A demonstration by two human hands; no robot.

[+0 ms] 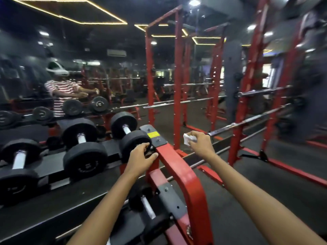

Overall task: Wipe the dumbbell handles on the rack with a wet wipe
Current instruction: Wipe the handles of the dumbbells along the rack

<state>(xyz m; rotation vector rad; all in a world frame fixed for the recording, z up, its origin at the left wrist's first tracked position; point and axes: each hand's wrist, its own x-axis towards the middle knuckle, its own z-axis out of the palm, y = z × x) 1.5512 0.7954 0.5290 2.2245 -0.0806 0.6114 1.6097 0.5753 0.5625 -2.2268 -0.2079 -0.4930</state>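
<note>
Three black dumbbells lie on the top shelf of a red and black rack (178, 167). The rightmost dumbbell (123, 121) has a chrome handle (126, 129); my left hand (139, 157) grips its near head at the front edge. The middle dumbbell (83, 147) and the left dumbbell (19, 163) lie untouched. My right hand (200, 143) is raised to the right of the rack's end, pinching a crumpled white wet wipe (188, 138). A smaller dumbbell (146, 206) rests on the lower shelf, below my left forearm.
A mirror behind the rack reflects me and more dumbbells. Red power racks (177, 76) stand ahead and to the right. Chrome barbells (247, 121) cross at about hand height on the right. Dark rubber floor lies on the right.
</note>
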